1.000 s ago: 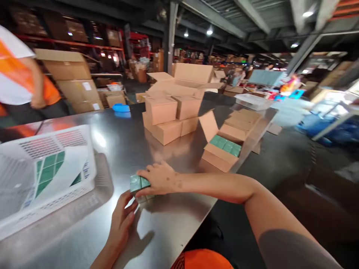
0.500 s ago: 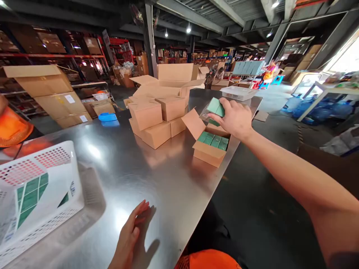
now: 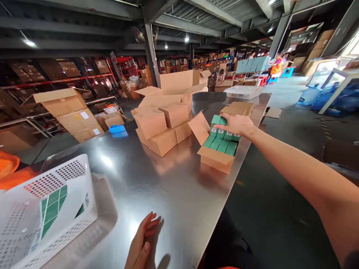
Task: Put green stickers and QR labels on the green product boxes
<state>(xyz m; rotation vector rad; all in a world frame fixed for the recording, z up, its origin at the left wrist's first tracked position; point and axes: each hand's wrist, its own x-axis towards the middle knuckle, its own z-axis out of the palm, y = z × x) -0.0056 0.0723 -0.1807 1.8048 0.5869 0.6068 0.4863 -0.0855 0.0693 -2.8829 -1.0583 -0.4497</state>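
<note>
My right hand is wrapped over a row of small green boxes with white labels on their sides. That row sits at the back of an open cardboard carton, above the level of the flat-lying green boxes in front. How far down the held row reaches is hidden. My left hand is at the near side of the metal table, fingers stretched out and holding nothing. To its left stands a white perforated basket with more green boxes inside.
Stacked closed cartons stand left of the open one, before a large open carton. A blue tape dispenser-like object lies farther left. Another white basket is at the table's far end. A person in orange is in the distance.
My right hand has lowered the green boxes from above the carton into its back part. My left hand stays open over the table. The whole view has shifted slightly.
</note>
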